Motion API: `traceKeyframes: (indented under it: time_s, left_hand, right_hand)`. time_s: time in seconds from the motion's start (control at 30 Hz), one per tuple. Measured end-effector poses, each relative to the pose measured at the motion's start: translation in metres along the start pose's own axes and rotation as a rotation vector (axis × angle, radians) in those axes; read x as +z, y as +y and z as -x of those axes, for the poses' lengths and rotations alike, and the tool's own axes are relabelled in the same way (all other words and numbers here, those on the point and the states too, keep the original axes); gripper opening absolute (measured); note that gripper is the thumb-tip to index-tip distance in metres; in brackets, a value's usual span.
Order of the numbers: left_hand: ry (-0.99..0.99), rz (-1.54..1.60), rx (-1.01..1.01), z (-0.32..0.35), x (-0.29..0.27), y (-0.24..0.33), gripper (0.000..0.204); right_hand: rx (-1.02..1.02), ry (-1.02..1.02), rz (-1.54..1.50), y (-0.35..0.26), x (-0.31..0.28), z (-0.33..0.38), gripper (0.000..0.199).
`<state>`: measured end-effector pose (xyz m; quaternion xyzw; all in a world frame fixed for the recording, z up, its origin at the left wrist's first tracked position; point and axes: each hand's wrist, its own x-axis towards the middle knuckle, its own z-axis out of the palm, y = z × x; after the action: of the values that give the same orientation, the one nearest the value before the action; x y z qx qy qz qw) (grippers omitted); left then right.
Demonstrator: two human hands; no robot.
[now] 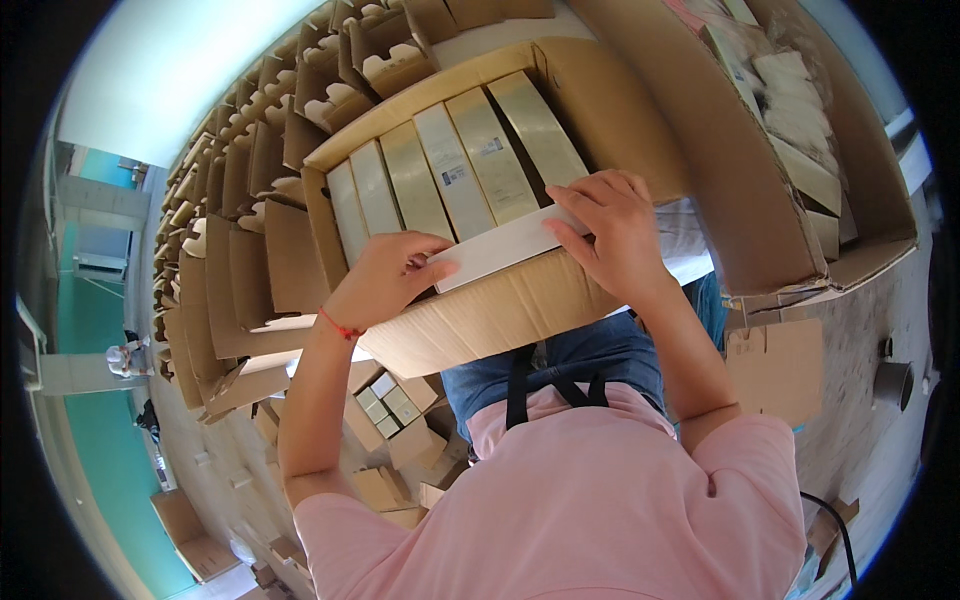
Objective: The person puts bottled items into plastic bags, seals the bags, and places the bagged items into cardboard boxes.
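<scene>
A long white box (503, 246) lies crosswise at the near side of an open brown carton (480, 325). My left hand (388, 268) grips its left end between thumb and fingers. On its right end my right hand (612, 222) is closed, thumb on the near side and fingers over the far side. Beyond it, several long pale boxes (415, 185) stand side by side in the carton, some with small printed labels. A dark gap separates the rightmost box (540, 128) from its neighbour. The carton's near wall is just below both hands.
Rows of open brown cartons (285, 255) fill the left and far side. At the right, a large carton (760, 170) holds boxes and clear plastic wrapping. On the floor are a small carton (410, 395) of pale boxes, cardboard pieces (775, 365) and a dark cylinder (893, 385).
</scene>
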<state>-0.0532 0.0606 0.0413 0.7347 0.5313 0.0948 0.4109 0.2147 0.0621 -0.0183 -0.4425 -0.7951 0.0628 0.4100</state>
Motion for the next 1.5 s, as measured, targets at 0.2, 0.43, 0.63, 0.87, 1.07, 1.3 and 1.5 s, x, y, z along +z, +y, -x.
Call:
traceKeyframes:
  time_s: [0.2, 0.43, 0.63, 0.87, 1.07, 1.3, 1.5]
  left_hand:
    - [0.044, 0.046, 0.035, -0.003, 0.003, -0.026, 0.041]
    - [-0.07, -0.099, -0.1, -0.001, -0.002, -0.013, 0.055]
    - [0.001, 0.024, -0.052, 0.003, 0.006, -0.017, 0.056]
    - [-0.027, 0.291, -0.144, 0.002, 0.014, -0.023, 0.065]
    - [-0.128, 0.248, -0.28, -0.007, 0.014, -0.024, 0.079]
    - [-0.117, 0.561, -0.328, -0.024, 0.029, -0.035, 0.079]
    - [-0.072, 0.563, -0.314, -0.02, 0.04, -0.043, 0.081]
  right_hand:
    - [-0.128, -0.057, 0.002, 0.003, -0.006, -0.012, 0.043]
    - [-0.039, -0.467, -0.023, 0.011, -0.017, -0.033, 0.045]
    - [0.062, -0.677, 0.062, 0.009, -0.019, -0.045, 0.043]
    - [-0.034, -0.608, 0.001, 0.024, -0.016, -0.045, 0.035]
    - [-0.003, -0.718, -0.018, 0.015, -0.011, -0.058, 0.032]
    - [0.111, -0.798, -0.536, -0.006, 0.011, -0.062, 0.035]
    - [0.039, -0.946, -0.495, 0.008, 0.02, -0.07, 0.034]
